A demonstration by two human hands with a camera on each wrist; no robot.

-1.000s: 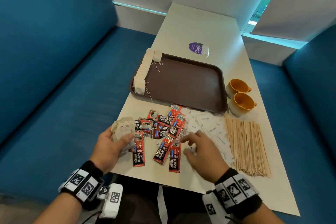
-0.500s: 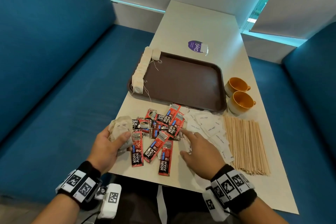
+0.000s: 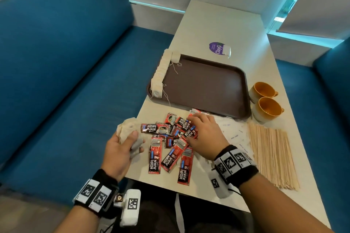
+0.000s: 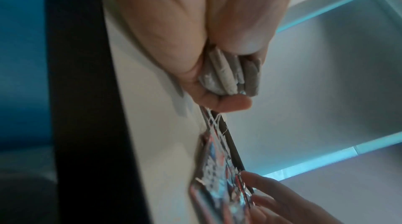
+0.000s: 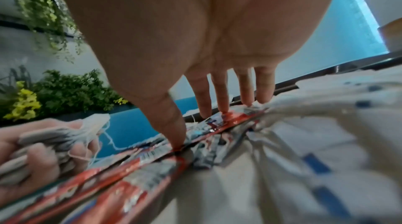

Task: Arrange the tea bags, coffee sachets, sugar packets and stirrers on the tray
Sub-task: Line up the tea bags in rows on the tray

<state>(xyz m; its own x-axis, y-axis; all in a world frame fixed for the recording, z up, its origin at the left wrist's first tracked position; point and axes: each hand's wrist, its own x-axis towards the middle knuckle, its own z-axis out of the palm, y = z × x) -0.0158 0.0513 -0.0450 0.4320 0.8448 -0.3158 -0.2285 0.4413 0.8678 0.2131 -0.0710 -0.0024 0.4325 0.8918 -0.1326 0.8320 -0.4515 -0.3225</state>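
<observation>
L hand (image 3: pixel 121 149) grips a tea bag bunch (image 3: pixel 126 131), R hand (image 3: pixel 205 134) flat, fingers spread on Kopi Juan sachets (image 3: pixel 171 157), holding none; I sweep them together w/o snagging strings.

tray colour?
Dark brown plastic tray; head view shows it best.

I see my right hand (image 5: pixel 195 42) spread above the red coffee sachets (image 5: pixel 152 157), its fingers (image 5: pixel 224 97) straight and their tips touching the pile. Left of the sachets, my left hand (image 5: pixel 32 157) grips a bundle of tea bags (image 5: pixel 65 140); right of them lie white sugar packets (image 5: pixel 326 141).
</observation>
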